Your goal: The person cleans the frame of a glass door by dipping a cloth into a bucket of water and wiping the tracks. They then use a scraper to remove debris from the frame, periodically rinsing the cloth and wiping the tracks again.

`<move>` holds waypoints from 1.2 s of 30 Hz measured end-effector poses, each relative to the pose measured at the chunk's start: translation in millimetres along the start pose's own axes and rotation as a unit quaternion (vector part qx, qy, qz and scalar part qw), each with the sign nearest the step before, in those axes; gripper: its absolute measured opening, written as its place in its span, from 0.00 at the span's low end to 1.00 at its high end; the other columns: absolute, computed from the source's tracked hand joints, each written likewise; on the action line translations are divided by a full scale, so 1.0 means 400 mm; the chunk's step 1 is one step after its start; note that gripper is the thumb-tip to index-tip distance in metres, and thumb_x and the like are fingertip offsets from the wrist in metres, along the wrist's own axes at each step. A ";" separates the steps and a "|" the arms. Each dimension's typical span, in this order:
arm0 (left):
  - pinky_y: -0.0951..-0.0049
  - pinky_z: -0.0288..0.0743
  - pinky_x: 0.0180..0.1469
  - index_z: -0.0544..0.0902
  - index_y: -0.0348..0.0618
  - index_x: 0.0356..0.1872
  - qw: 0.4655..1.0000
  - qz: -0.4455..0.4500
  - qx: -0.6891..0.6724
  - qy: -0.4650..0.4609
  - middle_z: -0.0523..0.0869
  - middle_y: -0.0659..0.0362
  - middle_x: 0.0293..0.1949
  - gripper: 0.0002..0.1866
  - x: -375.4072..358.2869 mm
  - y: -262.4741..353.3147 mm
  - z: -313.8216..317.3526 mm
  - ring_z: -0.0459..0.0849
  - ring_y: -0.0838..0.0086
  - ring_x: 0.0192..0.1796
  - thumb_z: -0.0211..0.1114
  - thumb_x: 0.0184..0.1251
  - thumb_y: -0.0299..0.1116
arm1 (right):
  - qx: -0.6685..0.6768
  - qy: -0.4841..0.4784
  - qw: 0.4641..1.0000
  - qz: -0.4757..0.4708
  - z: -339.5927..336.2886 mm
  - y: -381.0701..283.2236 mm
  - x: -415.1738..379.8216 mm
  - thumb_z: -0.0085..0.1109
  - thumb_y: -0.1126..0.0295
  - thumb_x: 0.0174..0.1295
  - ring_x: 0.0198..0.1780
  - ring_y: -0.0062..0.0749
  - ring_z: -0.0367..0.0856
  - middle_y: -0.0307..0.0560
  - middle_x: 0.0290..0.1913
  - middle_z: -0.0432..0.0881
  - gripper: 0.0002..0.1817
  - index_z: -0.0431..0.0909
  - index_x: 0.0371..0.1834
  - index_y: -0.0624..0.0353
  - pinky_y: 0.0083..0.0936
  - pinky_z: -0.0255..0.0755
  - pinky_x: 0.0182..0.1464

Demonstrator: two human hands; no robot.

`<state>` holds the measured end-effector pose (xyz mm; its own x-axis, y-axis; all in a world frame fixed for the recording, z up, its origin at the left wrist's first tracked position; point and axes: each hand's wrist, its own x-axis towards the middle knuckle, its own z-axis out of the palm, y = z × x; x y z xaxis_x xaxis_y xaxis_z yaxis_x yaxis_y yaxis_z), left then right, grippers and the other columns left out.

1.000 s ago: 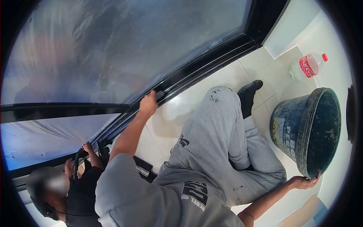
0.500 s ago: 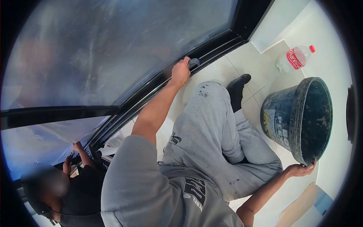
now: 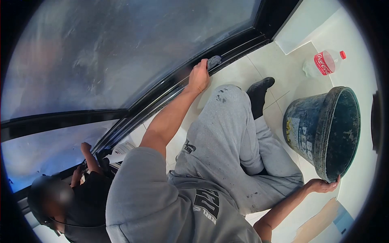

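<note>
My left hand (image 3: 199,76) is closed on a bunched grey cloth (image 3: 214,61), pressed against the black frame track (image 3: 227,54) along the bottom of a large hazy glass pane (image 3: 133,56). Out to the right, my right hand (image 3: 323,185) has its fingers curled at the lower rim of a dark, stained bucket (image 3: 302,131). The bucket's mouth faces right, and little can be made out in its dark inside. Between my two hands are my bent legs in paint-spotted grey trousers (image 3: 223,133).
A cut Coca-Cola bottle (image 3: 324,62) stands on the tiles beyond the bucket. At lower left, a co-worker in black (image 3: 87,206) reaches toward a second pane (image 3: 52,143). A brown sheet (image 3: 318,222) lies at lower right, near the white wall (image 3: 358,44).
The view has shifted slightly. My left hand and the cloth stay at the frame track, the cloth now showing more. The co-worker's raised hand has moved. My right hand remains at the bucket rim.
</note>
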<state>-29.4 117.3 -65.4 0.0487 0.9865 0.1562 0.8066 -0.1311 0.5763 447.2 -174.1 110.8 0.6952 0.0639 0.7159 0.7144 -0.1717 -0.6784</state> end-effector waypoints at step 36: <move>0.56 0.83 0.35 0.82 0.38 0.45 0.938 0.151 0.294 -0.107 0.79 0.48 0.42 0.12 0.113 0.050 0.000 0.88 0.55 0.34 0.58 0.63 0.29 | 0.015 -0.016 1.000 0.016 -0.005 -0.011 -0.006 0.35 0.55 0.75 0.59 0.46 0.74 0.58 0.57 0.76 0.28 0.76 0.55 0.70 0.38 0.67 0.64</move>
<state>-11.0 159.2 -46.7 0.3933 0.9185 0.0407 0.9194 -0.3927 -0.0211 442.0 -175.6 112.4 0.7191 0.0907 0.6889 0.6939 -0.1446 -0.7053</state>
